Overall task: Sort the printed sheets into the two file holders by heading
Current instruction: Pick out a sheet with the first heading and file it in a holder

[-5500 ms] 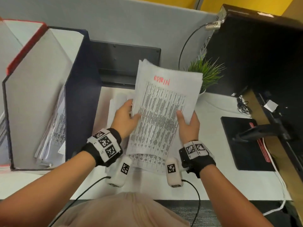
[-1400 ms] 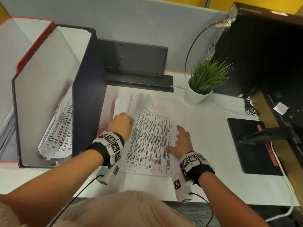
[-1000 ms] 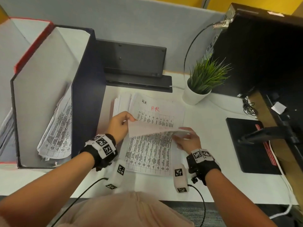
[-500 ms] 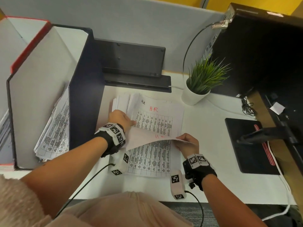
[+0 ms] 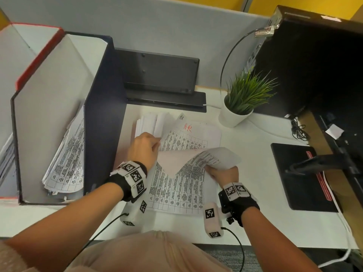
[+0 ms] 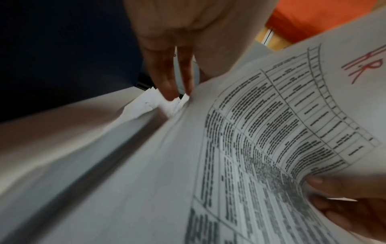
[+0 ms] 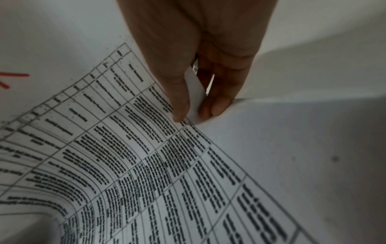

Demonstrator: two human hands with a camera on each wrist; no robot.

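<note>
A stack of printed table sheets (image 5: 176, 191) lies flat on the white desk, and its upper sheet shows a red "HR" heading (image 5: 187, 127). My right hand (image 5: 211, 169) pinches the right edge of one sheet (image 5: 216, 157) and holds it lifted and curled over the stack. The right wrist view shows the right hand (image 7: 192, 115) with thumb and fingers pinching that sheet (image 7: 125, 148). My left hand (image 5: 157, 143) rests on the stack's left side. In the left wrist view the left hand (image 6: 179, 94) touches the fanned sheet edges with straight fingers. The dark blue file holder (image 5: 104, 114) at left contains sheets (image 5: 66, 163).
A red-edged file holder (image 5: 37, 57) stands left of the blue one. A black device (image 5: 159, 75) leans on the partition behind the stack. A potted plant (image 5: 241, 99) stands at back right. A black pad (image 5: 300, 173), cables and a dark monitor (image 5: 314, 65) fill the right.
The stack, held up in both hands earlier, now lies on the desk. My right hand has raised the top sheet's right edge higher, curling it. My left hand has stayed on the stack.
</note>
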